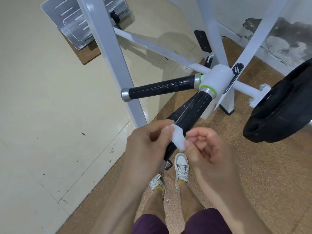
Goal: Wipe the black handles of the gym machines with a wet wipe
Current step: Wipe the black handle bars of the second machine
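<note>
the wet wipe (177, 138) is a small white wad held between both hands, right over the near end of the closer black handle (190, 114). that handle's long axis runs from the white hub (217, 78) down and toward me, so the stroke i judge comes next goes away from me, up along it toward the hub. my left grip (146, 147) pinches the wad's upper end. my right grip (207, 149) is narrow, fingers curled, thumb nipping the lower end. both sit about equally close to the handle, one on each side of it. the second black handle (160, 87) lies crosswise, pointing left from the same hub, well apart from the wipe.

my hands cover the closer handle's near end, so i cannot tell whether the wipe touches it or hangs just above. a black weight plate (283, 107) is cut off at the right edge, and my shoes (181, 168) stand on the brown floor (253, 166) below.
</note>
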`<state>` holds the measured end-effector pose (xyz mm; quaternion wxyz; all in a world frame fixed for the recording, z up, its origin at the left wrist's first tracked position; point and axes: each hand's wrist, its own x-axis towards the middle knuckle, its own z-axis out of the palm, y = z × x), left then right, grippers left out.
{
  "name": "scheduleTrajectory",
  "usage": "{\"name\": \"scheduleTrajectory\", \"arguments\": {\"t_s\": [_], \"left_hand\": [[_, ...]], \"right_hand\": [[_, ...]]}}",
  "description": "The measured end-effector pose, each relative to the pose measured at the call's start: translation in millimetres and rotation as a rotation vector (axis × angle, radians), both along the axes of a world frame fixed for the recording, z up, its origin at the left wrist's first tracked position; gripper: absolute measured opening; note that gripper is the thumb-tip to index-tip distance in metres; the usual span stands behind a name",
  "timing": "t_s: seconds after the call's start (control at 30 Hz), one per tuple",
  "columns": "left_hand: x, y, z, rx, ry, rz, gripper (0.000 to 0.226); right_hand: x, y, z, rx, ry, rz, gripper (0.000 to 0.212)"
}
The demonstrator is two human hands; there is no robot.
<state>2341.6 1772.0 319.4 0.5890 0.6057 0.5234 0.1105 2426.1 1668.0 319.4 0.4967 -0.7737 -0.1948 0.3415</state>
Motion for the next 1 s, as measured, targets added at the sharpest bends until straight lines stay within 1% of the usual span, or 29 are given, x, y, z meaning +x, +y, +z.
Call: {"name": "scheduleTrajectory", "arguments": {"t_s": [0.07, 0.13, 0.2, 0.27, 0.33, 0.37, 0.43, 0.47, 0.5, 0.53, 0.6, 0.67, 0.7, 0.77, 0.83, 0.87, 0.9, 0.93, 1.0], "left_hand": [[-3, -19, 4, 0.336, 0.107, -0.101, 0.021], [-4, -32, 1, 0.644, 0.229, -0.254, 0.016], [-3, -38, -6, 0.861, 0.251, -0.373, 0.018], [-2, -37, -10, 0.979, 0.231, -0.437, 0.018], [-4, -34, -6, 0.910, 0.174, -0.440, 0.020], [-5, -30, 0, 0.793, 0.120, -0.403, 0.024], [-9, -21, 13, 0.445, 0.036, -0.276, 0.038], [-11, -18, 15, 0.322, 0.002, -0.204, 0.041], [-13, -14, 16, 0.295, -0.003, -0.164, 0.039], [-13, -12, 15, 0.322, 0.016, -0.155, 0.034], [-8, -9, 15, 0.437, 0.084, -0.200, 0.020], [1, -11, 13, 0.659, 0.174, -0.341, 0.009], [5, -14, 12, 0.771, 0.232, -0.427, 0.014], [8, -20, 7, 0.932, 0.295, -0.568, 0.017], [7, -20, 3, 0.988, 0.278, -0.583, 0.012], [6, -18, 4, 0.951, 0.249, -0.543, 0.012], [6, -15, 6, 0.859, 0.208, -0.476, 0.011], [7, -11, 9, 0.724, 0.168, -0.388, 0.009], [14, 0, 11, 0.426, 0.137, -0.215, 0.013]], "right_hand": [[1, -2, 0, 0.009, 0.034, -0.018, 0.019], [2, -4, -2, 0.018, 0.057, -0.040, 0.020], [3, -3, -2, 0.043, 0.147, -0.066, 0.019], [4, -2, -3, 0.080, 0.287, -0.119, 0.016], [4, -2, -3, 0.113, 0.422, -0.171, 0.011], [4, -2, -2, 0.121, 0.438, -0.171, 0.014], [3, 1, -2, 0.115, 0.401, -0.126, 0.019], [1, 3, -3, 0.102, 0.371, -0.114, 0.019], [-2, 4, -4, 0.091, 0.346, -0.114, 0.019], [-3, 5, -6, 0.078, 0.324, -0.122, 0.018], [-3, 6, -8, 0.066, 0.295, -0.143, 0.019], [3, 8, -11, 0.110, 0.270, -0.187, 0.022], [5, 9, -13, 0.143, 0.269, -0.227, 0.022], [4, 12, -19, 0.188, 0.322, -0.350, 0.028], [-6, 16, -22, 0.223, 0.458, -0.495, 0.028], [-11, 16, -21, 0.230, 0.505, -0.539, 0.025], [-17, 16, -17, 0.227, 0.518, -0.555, 0.022], [-22, 15, -13, 0.223, 0.500, -0.546, 0.020], [-27, 13, -5, 0.207, 0.397, -0.492, 0.019]]}}
